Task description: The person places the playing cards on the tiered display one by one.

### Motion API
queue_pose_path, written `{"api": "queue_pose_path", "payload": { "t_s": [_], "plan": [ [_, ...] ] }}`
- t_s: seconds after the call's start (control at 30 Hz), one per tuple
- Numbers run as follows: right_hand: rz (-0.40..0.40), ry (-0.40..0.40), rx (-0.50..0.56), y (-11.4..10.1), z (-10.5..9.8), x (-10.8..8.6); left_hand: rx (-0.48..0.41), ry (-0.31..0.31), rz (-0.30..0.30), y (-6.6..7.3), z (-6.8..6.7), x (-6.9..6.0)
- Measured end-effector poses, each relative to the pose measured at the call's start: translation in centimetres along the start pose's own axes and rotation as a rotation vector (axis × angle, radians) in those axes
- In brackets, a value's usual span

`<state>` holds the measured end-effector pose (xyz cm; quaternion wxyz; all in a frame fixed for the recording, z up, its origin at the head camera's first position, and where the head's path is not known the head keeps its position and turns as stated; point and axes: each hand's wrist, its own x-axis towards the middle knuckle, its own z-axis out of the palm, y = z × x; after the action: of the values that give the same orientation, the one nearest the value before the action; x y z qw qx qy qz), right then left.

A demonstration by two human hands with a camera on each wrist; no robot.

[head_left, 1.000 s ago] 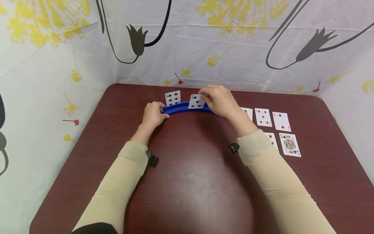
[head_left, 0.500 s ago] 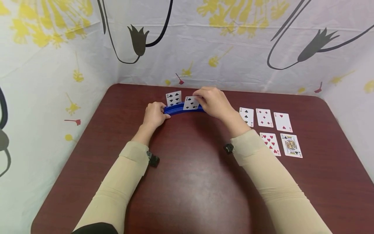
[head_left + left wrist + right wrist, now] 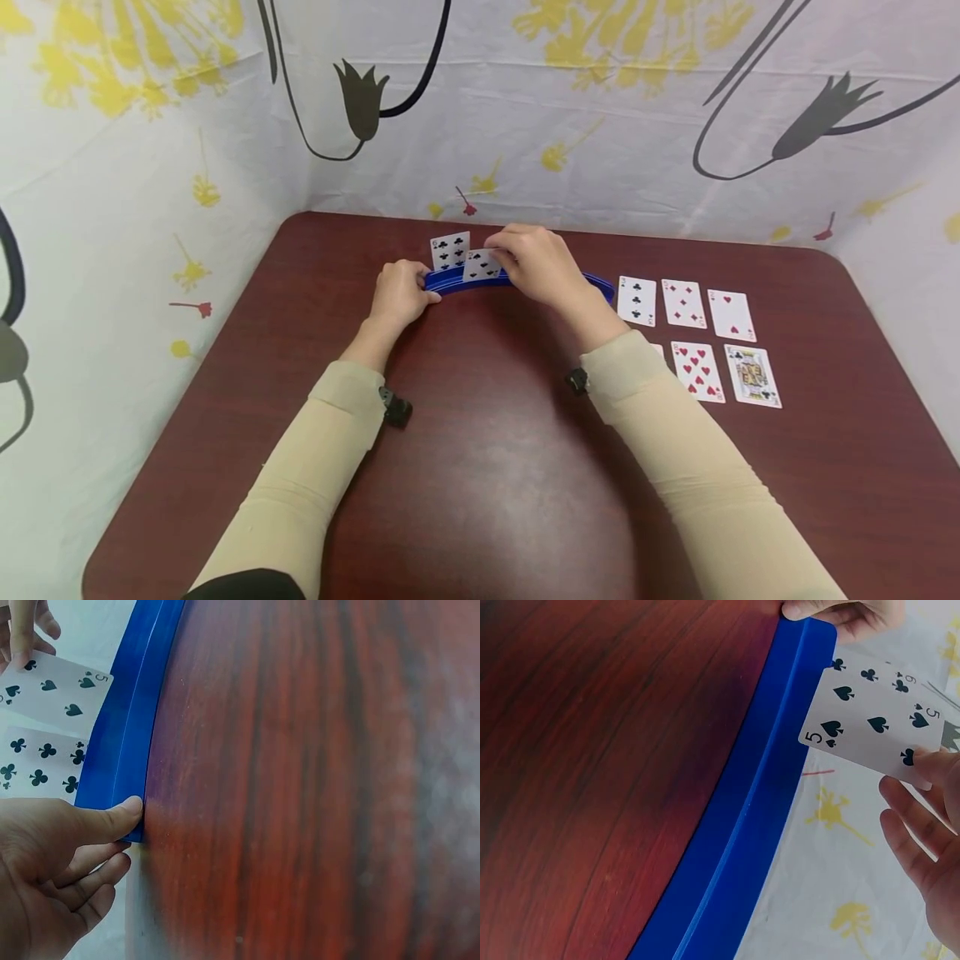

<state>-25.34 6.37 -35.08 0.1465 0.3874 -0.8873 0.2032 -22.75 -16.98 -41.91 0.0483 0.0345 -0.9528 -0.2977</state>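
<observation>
A blue curved card holder (image 3: 447, 282) lies at the table's far middle. Its left end is gripped by my left hand (image 3: 399, 292), thumb on the front edge in the left wrist view (image 3: 105, 821). The six of clubs (image 3: 448, 248) stands upright in the holder beside that hand. My right hand (image 3: 536, 262) pinches the five of spades (image 3: 874, 724) by its upper right corner. That card's lower edge overlaps the holder, and the card partly covers the six of clubs in the right wrist view. Whether it sits in the slot, I cannot tell.
Face-up cards lie in two rows to the right, among them the three of clubs (image 3: 637, 302), a diamond card (image 3: 683, 303), the two of hearts (image 3: 732, 316), a many-heart card (image 3: 698, 372) and a king (image 3: 753, 376). My right sleeve (image 3: 637, 379) partly hides another. Printed cloth (image 3: 480, 108) hangs behind.
My right hand has moved left along the holder with the five of spades, bringing it closer to the six of clubs. My left hand keeps its grip on the holder's end.
</observation>
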Motion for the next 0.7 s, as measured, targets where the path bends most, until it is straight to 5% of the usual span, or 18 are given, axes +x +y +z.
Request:
{"api": "queue_pose_path", "payload": {
  "t_s": [0.7],
  "plan": [
    [0.015,-0.036,-0.008,-0.8,1.9,1.2,0.041,-0.007,0.015,0.1,0.0,0.0]
  ]
}}
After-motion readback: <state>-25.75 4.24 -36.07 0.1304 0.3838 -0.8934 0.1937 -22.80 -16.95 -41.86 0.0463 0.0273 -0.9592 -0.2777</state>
